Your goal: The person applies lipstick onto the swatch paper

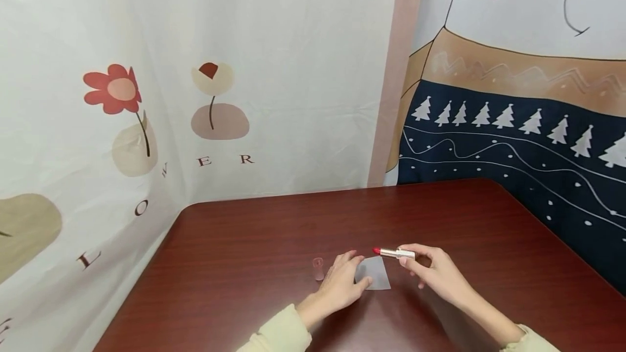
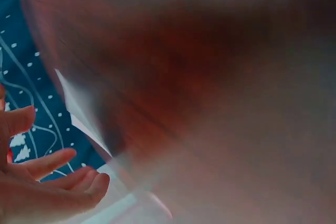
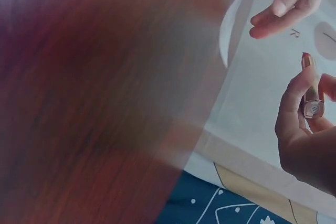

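My right hand (image 1: pixel 437 273) pinches a lipstick (image 1: pixel 391 253) by its silvery base between thumb and fingers, its red tip pointing left. The lipstick (image 3: pixel 312 95) is held the same way in the right wrist view, base end toward the camera. A small square of pale, thin paper (image 1: pixel 377 277) lies on the table below the lipstick. At the paper's left edge is my left hand (image 1: pixel 340 282), fingers loosely spread, its thumb overlapping the sheet. Just left of that hand stands a pinkish translucent lipstick cap (image 1: pixel 318 269). Left-hand fingers (image 2: pixel 58 163) show relaxed in the left wrist view.
The dark red-brown wooden table (image 1: pixel 235 254) has rounded far corners. A white cloth with flowers and letters (image 1: pixel 293 69) hangs behind and to the left. On the right hangs a printed cloth with white trees on navy (image 1: pixel 508 145).
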Demonstrator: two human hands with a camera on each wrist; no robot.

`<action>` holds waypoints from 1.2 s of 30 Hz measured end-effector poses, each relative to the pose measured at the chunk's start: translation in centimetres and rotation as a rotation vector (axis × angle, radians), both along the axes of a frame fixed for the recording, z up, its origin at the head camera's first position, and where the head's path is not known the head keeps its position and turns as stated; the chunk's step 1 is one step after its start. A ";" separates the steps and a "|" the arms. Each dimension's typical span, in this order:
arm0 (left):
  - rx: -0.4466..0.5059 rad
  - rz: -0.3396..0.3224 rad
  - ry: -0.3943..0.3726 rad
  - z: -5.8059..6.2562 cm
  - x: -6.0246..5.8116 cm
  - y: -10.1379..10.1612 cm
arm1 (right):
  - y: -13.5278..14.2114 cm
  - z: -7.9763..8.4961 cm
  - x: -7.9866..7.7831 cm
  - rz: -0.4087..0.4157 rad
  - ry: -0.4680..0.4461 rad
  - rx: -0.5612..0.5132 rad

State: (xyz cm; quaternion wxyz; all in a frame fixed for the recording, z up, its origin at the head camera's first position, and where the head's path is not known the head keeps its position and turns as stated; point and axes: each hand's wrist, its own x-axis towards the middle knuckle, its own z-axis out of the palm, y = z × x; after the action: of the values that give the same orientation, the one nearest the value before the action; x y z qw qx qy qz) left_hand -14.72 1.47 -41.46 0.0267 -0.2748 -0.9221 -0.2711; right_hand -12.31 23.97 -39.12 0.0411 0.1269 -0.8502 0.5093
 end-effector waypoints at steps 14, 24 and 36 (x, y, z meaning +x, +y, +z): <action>-0.270 -0.059 0.095 -1.0 -1.2 -0.7 | -0.1 -2.0 -3.4 0.025 0.428 0.323; -0.346 -0.069 0.109 -1.6 -1.1 -1.2 | -0.7 -2.9 -4.5 0.151 0.576 0.421; -0.361 -0.057 0.103 -1.4 -1.0 -1.2 | -1.7 -2.8 -4.4 0.100 0.461 0.353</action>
State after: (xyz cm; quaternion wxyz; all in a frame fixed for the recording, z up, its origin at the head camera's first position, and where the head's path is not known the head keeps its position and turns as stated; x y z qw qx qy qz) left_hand -15.75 0.24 -42.88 0.0164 -0.3146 -0.9450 -0.0877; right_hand -16.68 22.28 -41.97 0.1854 0.2864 -0.8864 0.3129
